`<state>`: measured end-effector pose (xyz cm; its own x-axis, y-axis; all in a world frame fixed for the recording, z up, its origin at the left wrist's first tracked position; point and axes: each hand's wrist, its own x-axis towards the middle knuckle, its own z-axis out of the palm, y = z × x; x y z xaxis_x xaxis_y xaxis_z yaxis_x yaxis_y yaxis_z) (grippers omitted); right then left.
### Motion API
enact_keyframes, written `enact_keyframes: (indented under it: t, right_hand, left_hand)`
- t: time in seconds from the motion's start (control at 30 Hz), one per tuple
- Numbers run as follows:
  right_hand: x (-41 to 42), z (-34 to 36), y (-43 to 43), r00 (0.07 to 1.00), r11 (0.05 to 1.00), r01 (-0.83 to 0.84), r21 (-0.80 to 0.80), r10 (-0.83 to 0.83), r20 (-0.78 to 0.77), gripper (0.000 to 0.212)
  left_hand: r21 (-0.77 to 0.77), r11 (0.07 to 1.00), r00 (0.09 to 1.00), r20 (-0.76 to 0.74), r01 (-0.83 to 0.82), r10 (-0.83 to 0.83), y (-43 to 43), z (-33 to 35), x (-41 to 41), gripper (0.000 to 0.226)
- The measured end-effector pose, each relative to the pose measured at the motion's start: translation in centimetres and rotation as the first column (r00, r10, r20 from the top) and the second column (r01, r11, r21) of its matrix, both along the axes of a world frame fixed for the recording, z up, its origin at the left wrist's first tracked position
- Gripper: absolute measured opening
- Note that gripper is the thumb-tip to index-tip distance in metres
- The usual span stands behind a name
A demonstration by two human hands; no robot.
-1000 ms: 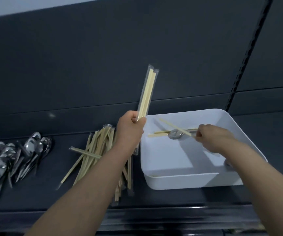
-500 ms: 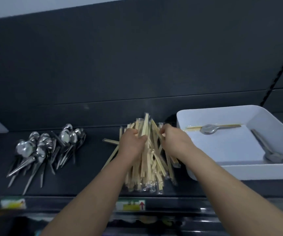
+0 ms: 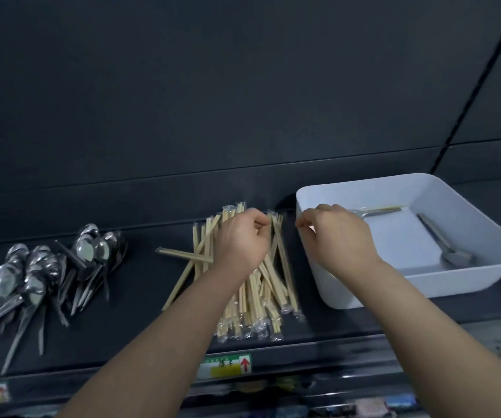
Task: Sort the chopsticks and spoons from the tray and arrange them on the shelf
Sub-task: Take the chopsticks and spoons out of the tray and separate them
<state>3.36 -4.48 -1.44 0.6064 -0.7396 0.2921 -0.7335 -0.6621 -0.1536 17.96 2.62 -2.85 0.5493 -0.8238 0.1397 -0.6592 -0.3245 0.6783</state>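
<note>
A pile of wrapped wooden chopsticks (image 3: 255,294) lies on the dark shelf (image 3: 140,333). My left hand (image 3: 240,242) rests on the top of the pile, its curled fingers pinching the upper end of a wrapped pair. My right hand (image 3: 333,236) hovers over the left rim of the white tray (image 3: 363,297), fingers curled, thumb and forefinger together, with nothing visible in them. Inside the tray lie two metal spoons, one by the back wall (image 3: 379,211) and one at the right (image 3: 448,251), plus a chopstick (image 3: 394,207) along the back wall.
A heap of metal spoons (image 3: 32,273) lies on the shelf at the far left. One loose chopstick pair (image 3: 182,254) sticks out sideways from the pile. A price label (image 3: 228,365) is fixed to the shelf's front edge. A dark back panel rises behind.
My left hand brought the wrapped chopsticks down onto the pile. My right hand left the tray, touched the pile, and has now drawn right, away from it, to the tray's left rim.
</note>
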Motion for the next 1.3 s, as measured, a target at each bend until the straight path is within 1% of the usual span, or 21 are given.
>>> enact_keyframes:
  t: [0.17,0.27,0.37,0.43,0.5,0.53,0.6,0.63,0.73,0.77,0.87,0.93,0.97,1.03,1.1,1.13,1.2,1.27,1.3]
  right_hand:
    - [-6.2,-0.3,-4.3,0.989,0.988,0.124,0.097,-0.115,-0.089,0.026]
    - [-10.8,-0.5,-7.2,0.961,0.959,0.232,0.159,-0.201,-0.189,0.027]
    - [-15.5,-1.3,-10.5,0.916,0.901,0.354,0.251,-0.280,-0.286,0.027]
    - [-17.4,-2.4,-12.6,0.879,0.867,0.402,0.293,-0.277,-0.387,0.032]
    - [-18.2,-3.6,-14.4,0.854,0.857,0.405,0.318,-0.231,-0.467,0.044]
    - [-18.2,-4.0,-15.2,0.848,0.857,0.394,0.332,-0.199,-0.491,0.049]
    - [-17.8,-4.3,-16.5,0.847,0.861,0.362,0.357,-0.144,-0.512,0.052]
    - [-17.5,-4.3,-17.1,0.853,0.863,0.345,0.368,-0.124,-0.508,0.050]
    - [-16.5,-4.1,-18.7,0.878,0.868,0.306,0.391,-0.098,-0.469,0.036]
    - [-16.2,-4.1,-19.1,0.884,0.867,0.294,0.403,-0.087,-0.459,0.036]
    - [-15.4,-4.1,-19.3,0.884,0.868,0.267,0.418,-0.048,-0.466,0.045]
    - [-15.4,-3.7,-19.1,0.871,0.868,0.239,0.435,0.006,-0.492,0.052]
    - [-15.5,-3.6,-19.1,0.864,0.873,0.214,0.439,0.042,-0.503,0.052]
    - [-15.8,-3.1,-19.1,0.870,0.886,0.164,0.435,0.078,-0.487,0.036]
    - [-16.2,-2.6,-19.2,0.912,0.894,0.142,0.424,0.048,-0.407,0.019]
    - [-16.4,-2.2,-19.2,0.934,0.898,0.138,0.418,0.023,-0.358,0.016]
    - [-17.1,-1.6,-19.4,0.966,0.904,0.130,0.407,-0.023,-0.258,0.018]
    - [-17.8,-1.0,-19.4,0.984,0.912,0.111,0.395,-0.045,-0.173,0.018]
    - [-18.0,-0.8,-19.3,0.990,0.917,0.094,0.387,-0.045,-0.134,0.017]
  left_hand:
    - [-0.009,0.992,0.991,-0.035,0.125,-0.126,-5.4,1.0,-5.1,0.019]
    - [0.053,0.979,0.980,-0.034,0.198,-0.196,-8.7,0.6,-8.4,0.018]
    - [0.153,0.951,0.963,-0.054,0.269,-0.264,-11.5,-0.6,-11.6,0.016]
    - [0.205,0.936,0.958,-0.068,0.286,-0.277,-13.1,-1.4,-13.4,0.016]
    - [0.246,0.925,0.957,-0.055,0.289,-0.284,-14.5,-2.1,-14.8,0.016]
    - [0.266,0.921,0.958,-0.042,0.285,-0.284,-15.0,-2.4,-15.2,0.016]
    - [0.301,0.917,0.964,-0.023,0.261,-0.266,-15.5,-2.7,-15.6,0.016]
    - [0.313,0.918,0.968,-0.010,0.243,-0.253,-15.6,-2.8,-15.6,0.017]
    - [0.338,0.925,0.980,0.038,0.173,-0.197,-15.4,-2.8,-14.9,0.018]
    - [0.346,0.927,0.984,0.045,0.145,-0.171,-15.2,-2.7,-14.6,0.017]
    - [0.351,0.933,0.994,0.050,0.075,-0.099,-14.9,-2.9,-13.8,0.017]
    - [0.356,0.933,0.995,0.064,0.045,-0.072,-15.1,-3.1,-13.5,0.018]
    - [0.364,0.931,0.995,0.078,0.037,-0.070,-15.4,-3.2,-13.5,0.018]
    - [0.371,0.928,0.990,0.112,0.035,-0.082,-16.3,-3.4,-13.5,0.018]
    - [0.352,0.935,0.982,0.160,0.037,-0.099,-17.6,-3.6,-13.8,0.018]
    - [0.341,0.939,0.977,0.183,0.045,-0.113,-18.3,-3.6,-14.1,0.018]
    - [0.346,0.933,0.958,0.219,0.101,-0.185,-19.7,-4.1,-14.7,0.023]
    - [0.400,0.902,0.925,0.258,0.161,-0.280,-20.9,-4.6,-15.4,0.029]
    - [0.429,0.887,0.899,0.302,0.169,-0.317,-21.3,-4.8,-15.7,0.028]
